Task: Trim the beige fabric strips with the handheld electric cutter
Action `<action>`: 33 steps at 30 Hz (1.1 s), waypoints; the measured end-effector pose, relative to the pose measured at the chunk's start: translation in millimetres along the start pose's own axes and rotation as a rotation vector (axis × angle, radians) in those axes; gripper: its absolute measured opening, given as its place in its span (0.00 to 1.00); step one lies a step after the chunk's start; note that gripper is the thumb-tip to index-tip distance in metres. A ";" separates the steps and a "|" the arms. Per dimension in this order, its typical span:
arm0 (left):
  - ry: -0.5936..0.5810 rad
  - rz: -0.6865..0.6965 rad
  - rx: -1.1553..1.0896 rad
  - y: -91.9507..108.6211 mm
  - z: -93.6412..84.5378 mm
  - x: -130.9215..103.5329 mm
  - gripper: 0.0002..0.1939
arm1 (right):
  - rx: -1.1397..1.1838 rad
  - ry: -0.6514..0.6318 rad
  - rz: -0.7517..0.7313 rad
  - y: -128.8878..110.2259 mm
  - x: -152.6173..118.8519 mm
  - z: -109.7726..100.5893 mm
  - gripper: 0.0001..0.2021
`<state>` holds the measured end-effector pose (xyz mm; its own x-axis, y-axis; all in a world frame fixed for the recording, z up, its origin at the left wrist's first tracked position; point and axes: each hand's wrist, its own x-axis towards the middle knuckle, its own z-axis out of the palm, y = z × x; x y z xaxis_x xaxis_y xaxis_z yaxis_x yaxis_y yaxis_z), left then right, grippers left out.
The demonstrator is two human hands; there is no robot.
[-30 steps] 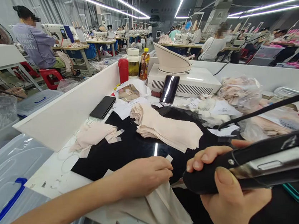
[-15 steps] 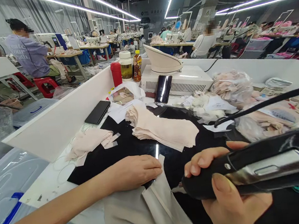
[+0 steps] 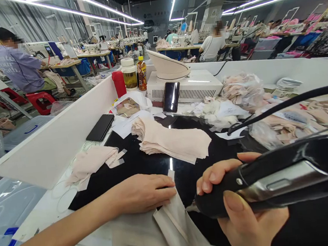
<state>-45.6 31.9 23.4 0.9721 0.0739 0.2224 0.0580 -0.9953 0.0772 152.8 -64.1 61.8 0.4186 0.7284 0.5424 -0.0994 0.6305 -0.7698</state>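
A thin beige piece of fabric [image 3: 167,227] lies partly folded over the near edge of the black work surface [image 3: 184,174]. Bent fingers of my left hand [image 3: 148,192] press together on its narrow upper end; the thumb is hidden. My right hand [image 3: 245,216] is wrapped around a black corded hand tool [image 3: 280,182] with a silver plate on its side. The tool's narrow metal tip [image 3: 192,207] points left, close to the fabric's right edge; whether it touches cannot be made out. Beyond my hands sits a stack of pale pink fabric pieces [image 3: 173,137].
A small fabric pile [image 3: 93,162] and a dark phone [image 3: 100,128] lie on the left. Behind stand another phone [image 3: 171,97], a white vented machine [image 3: 201,85], a jar [image 3: 129,75] and bottles. Bagged fabric [image 3: 302,119] and the tool's cable [image 3: 292,102] occupy the right.
The whole view has shifted slightly, so most things appear further left. My left hand and the tool keep nearly the same place against the fabric.
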 end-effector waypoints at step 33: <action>0.009 -0.010 -0.026 14.1 0.5 -10.8 0.18 | 0.038 0.070 0.022 9.1 -1.0 5.3 0.22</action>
<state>-55.2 17.0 21.6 0.9694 0.0841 0.2305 0.0612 -0.9926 0.1046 146.7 -57.7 56.0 0.4777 0.7225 0.4997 -0.1433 0.6253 -0.7671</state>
